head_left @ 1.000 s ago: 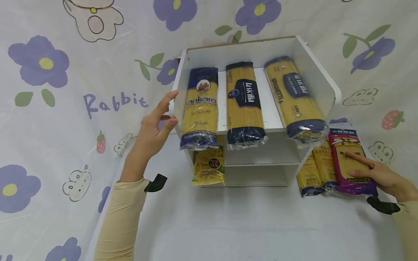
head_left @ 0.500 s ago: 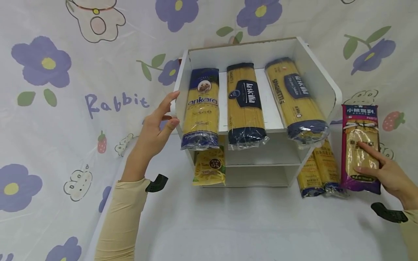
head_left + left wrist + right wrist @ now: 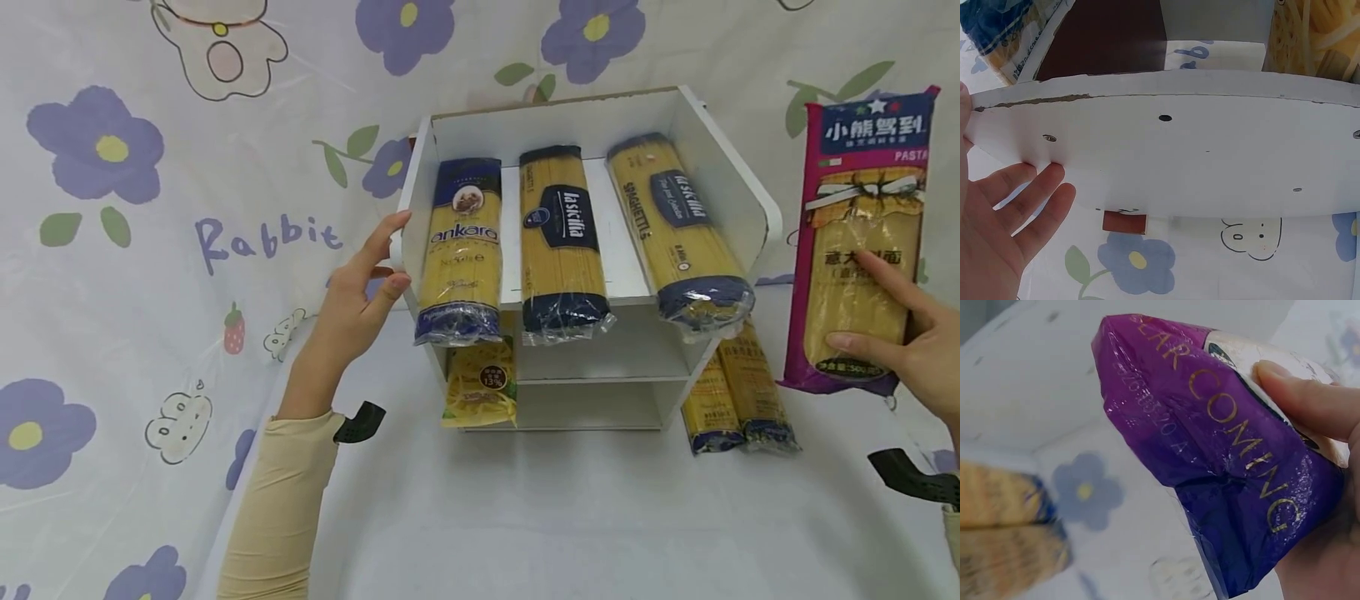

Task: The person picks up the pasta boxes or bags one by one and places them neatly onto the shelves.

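My right hand holds a magenta and purple packet of pasta upright at the right, raised above the table. The thumb lies across its front, also in the right wrist view, where the packet's purple end shows. My left hand grips the left side panel of a white shelf unit, thumb and index finger at its front edge. In the left wrist view, further fingertips touch the panel's outer face. On the top shelf lie an Ankara pasta packet and two La Sicilia spaghetti packets.
A yellow pasta bag stands in the left of the compartment below. Two yellow pasta packets lean by the unit's right side. Behind is a flowered cloth; a white surface extends in front.
My right hand has lifted the magenta pasta packet away from the two yellow packets, up and to the right. My left hand has stayed at the shelf's edge.
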The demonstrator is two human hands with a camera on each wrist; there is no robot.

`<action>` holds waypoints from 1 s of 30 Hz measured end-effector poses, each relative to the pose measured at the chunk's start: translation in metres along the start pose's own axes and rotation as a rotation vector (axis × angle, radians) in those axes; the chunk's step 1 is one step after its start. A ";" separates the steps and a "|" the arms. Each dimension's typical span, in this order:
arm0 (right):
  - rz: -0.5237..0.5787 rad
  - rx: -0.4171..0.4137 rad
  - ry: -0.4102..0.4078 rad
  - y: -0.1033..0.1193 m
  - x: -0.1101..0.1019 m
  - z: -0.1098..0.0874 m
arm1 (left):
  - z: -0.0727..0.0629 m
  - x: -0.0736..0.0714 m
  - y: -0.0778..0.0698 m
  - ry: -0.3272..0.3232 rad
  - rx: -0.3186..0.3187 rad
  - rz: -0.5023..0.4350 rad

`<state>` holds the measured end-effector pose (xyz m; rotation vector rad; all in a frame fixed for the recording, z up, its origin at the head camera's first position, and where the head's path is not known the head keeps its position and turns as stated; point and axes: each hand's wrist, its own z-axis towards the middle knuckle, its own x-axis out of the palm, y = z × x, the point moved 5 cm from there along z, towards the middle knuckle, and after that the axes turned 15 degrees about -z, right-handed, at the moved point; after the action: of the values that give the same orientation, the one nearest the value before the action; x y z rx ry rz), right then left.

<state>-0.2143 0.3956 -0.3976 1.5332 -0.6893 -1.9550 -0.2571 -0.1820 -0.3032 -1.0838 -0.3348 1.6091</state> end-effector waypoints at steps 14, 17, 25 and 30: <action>0.027 -0.212 -0.137 0.070 -0.011 -0.021 | 0.000 0.001 -0.003 -0.005 0.016 0.009; 0.045 -0.274 -0.172 0.080 -0.013 -0.025 | 0.000 0.000 -0.003 -0.009 0.010 0.010; 0.051 -0.439 -0.211 0.108 -0.007 -0.039 | 0.000 0.001 -0.003 -0.003 0.015 0.006; -0.042 -0.458 -0.157 0.121 -0.001 -0.047 | 0.000 0.001 -0.002 -0.004 0.015 0.007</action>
<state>-0.1550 0.3067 -0.3232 1.1323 -0.2413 -2.0977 -0.2556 -0.1807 -0.3026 -1.0715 -0.3210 1.6174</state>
